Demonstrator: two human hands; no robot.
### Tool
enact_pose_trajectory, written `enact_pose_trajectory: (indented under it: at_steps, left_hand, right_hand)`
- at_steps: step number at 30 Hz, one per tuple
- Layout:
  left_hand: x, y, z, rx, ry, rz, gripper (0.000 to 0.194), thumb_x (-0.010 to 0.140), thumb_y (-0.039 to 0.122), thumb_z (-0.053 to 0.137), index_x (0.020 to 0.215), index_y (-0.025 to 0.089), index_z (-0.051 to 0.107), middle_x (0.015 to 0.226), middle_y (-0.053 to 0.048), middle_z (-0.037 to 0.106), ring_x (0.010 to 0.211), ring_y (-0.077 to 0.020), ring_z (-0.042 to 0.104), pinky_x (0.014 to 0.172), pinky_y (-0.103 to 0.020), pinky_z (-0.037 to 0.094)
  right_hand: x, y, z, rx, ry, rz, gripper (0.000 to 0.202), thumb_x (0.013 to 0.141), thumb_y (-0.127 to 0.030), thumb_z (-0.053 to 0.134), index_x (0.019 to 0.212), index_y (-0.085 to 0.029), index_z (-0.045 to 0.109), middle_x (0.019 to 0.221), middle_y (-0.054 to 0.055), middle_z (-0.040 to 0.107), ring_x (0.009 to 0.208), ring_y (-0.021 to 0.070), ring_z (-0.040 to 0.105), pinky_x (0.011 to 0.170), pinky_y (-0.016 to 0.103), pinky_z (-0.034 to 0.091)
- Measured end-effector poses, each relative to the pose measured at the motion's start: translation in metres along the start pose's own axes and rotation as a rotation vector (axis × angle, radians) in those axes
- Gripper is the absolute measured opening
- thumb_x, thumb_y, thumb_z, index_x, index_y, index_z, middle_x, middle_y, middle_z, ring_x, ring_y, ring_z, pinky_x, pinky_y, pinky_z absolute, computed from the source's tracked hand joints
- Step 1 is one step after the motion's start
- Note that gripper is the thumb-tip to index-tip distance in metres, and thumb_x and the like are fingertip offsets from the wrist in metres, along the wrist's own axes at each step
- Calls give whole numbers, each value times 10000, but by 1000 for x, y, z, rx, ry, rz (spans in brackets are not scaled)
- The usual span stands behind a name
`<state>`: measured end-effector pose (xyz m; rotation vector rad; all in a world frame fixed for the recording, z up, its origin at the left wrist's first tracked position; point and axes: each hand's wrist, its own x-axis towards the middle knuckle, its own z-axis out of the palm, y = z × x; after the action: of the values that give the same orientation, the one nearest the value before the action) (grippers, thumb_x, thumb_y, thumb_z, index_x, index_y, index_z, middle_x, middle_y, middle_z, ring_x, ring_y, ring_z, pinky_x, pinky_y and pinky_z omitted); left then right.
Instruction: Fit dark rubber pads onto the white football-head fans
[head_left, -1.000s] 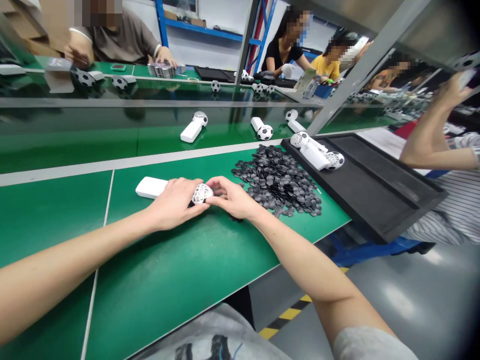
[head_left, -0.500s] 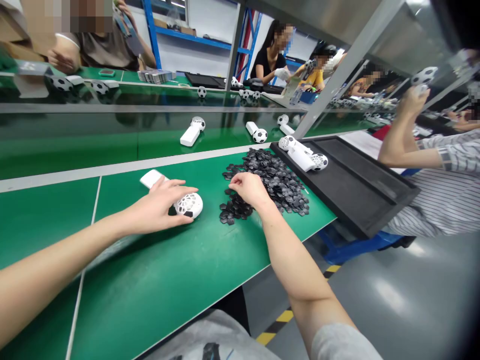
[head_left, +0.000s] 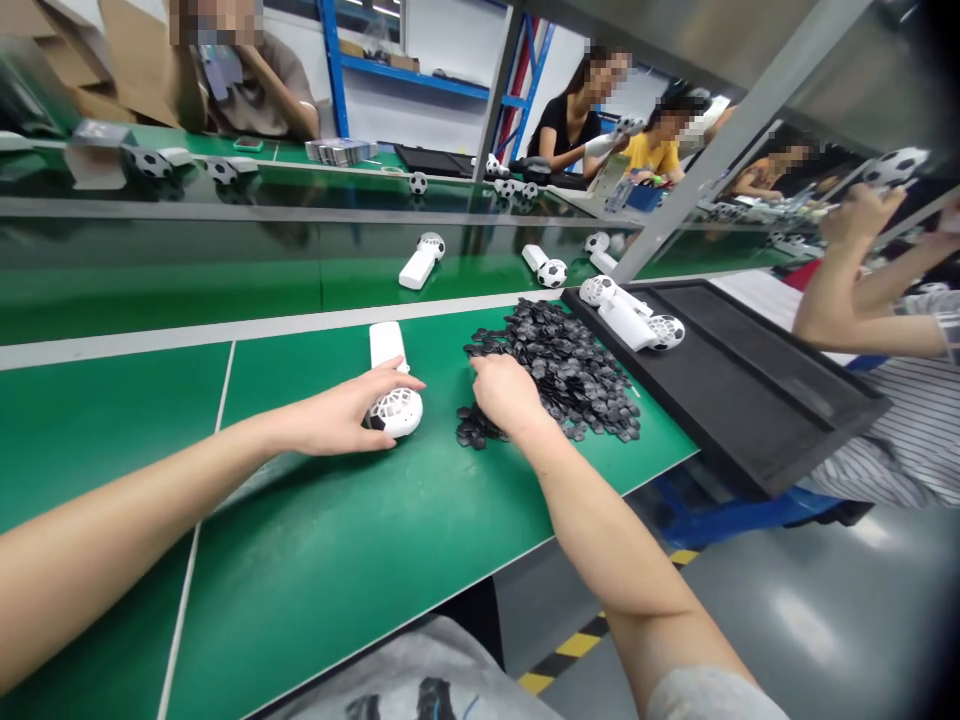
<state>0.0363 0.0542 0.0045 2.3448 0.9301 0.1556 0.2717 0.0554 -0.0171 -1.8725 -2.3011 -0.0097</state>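
Note:
My left hand [head_left: 341, 412] grips a white handheld fan [head_left: 396, 411] by its football-shaped head, with the thumb at the near side and fingers over the far side. The head has an open lattice and some black patches; its white handle points away from me on the green tabletop. My right hand [head_left: 506, 392] is at the left edge of a heap of small black pentagon-shaped pieces [head_left: 574, 365]. Its fingers are curled together, and whatever lies between the fingertips is hidden.
Right of the heap, a black tray [head_left: 720, 370] carries white football-headed fans [head_left: 630, 318]. More fans [head_left: 420, 262] lie on the green conveyor belt [head_left: 247, 265] beyond the table's pale edge strip. A co-worker's raised hand [head_left: 862, 215] holds a ball-headed fan at right; other people sit across the belt.
The fan's handle has swung from pointing left to pointing away from me. My left hand has closed more snugly around the head. My right hand remains by the heap, its fingers slightly shifted.

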Motion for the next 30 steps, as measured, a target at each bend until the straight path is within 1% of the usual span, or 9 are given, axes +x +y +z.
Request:
enact_pose_trajectory:
  at_steps: [2, 6, 8, 10, 15, 18, 24, 27, 30]
  left_hand:
    - [0, 2, 3, 0, 31, -12, 605, 723, 317, 556, 1281, 230, 340, 1469, -115, 122, 1342, -281, 95, 1056, -442, 216]
    - [2, 7, 9, -44, 81, -61, 603, 732, 422, 558, 1262, 220, 353, 1454, -112, 189, 1337, -283, 132, 1058, -422, 221]
    - [2, 8, 11, -70, 92, -68, 579, 747, 452, 544, 1249, 226, 365, 1446, -101, 218, 1337, -274, 137, 1058, -417, 223]
    - [3, 8, 11, -80, 102, -63, 542, 756, 448, 539, 1226, 226, 385, 1436, -95, 245, 1342, -260, 124, 1062, -414, 213]
    - [5, 8, 13, -101, 109, -50, 527, 756, 464, 538, 1199, 212, 402, 1425, -108, 262, 1345, -260, 107, 1066, -431, 188]
    - [6, 8, 14, -118, 118, -37, 501, 774, 485, 511, 1183, 213, 412, 1404, -103, 301, 1346, -262, 100, 1064, -442, 182]
    - [6, 10, 15, -137, 121, -43, 494, 771, 498, 505, 1165, 214, 418, 1396, -102, 306, 1348, -264, 90, 1062, -450, 175]
    - [7, 11, 15, -140, 120, -52, 468, 773, 468, 500, 1153, 207, 423, 1387, -108, 318, 1348, -266, 85, 1060, -464, 175]
    - [7, 11, 16, -134, 129, -52, 428, 780, 418, 494, 1141, 198, 430, 1371, -111, 338, 1350, -260, 78, 1058, -467, 185]
  right_hand:
    - [-2, 2, -4, 208, -7, -52, 235, 818, -100, 446, 935, -148, 644, 951, 114, 645, 877, 200, 591, 802, 316, 450]
    - [-10, -8, -12, 891, -155, -145, 173, 829, -226, 473, 942, -192, 600, 861, 23, 640, 684, 118, 587, 628, 259, 493]
    - [-13, -17, -13, 1057, -190, -210, 142, 806, -248, 515, 890, -185, 611, 860, 20, 628, 713, 111, 580, 624, 244, 489]
    - [-15, -24, -11, 1108, -168, -258, 110, 770, -252, 572, 824, -178, 634, 856, 17, 622, 758, 112, 572, 670, 245, 477]
    - [-14, -31, -3, 1152, -213, -239, 127, 722, -277, 632, 772, -160, 636, 723, 0, 633, 673, 113, 568, 651, 254, 460]
    - [-13, -31, -2, 1142, -191, -272, 109, 714, -256, 639, 755, -156, 630, 750, 5, 639, 705, 119, 575, 682, 260, 457]
    - [-12, -30, -6, 1103, -200, -297, 69, 731, -227, 619, 748, -160, 618, 765, 2, 630, 735, 120, 576, 709, 265, 455]
    - [-12, -29, -8, 1057, -217, -312, 52, 735, -213, 614, 747, -163, 619, 767, -1, 627, 744, 120, 576, 722, 267, 451]
    - [-12, -30, -7, 1052, -191, -282, 63, 724, -227, 630, 731, -165, 617, 759, -3, 631, 739, 121, 579, 716, 264, 446]
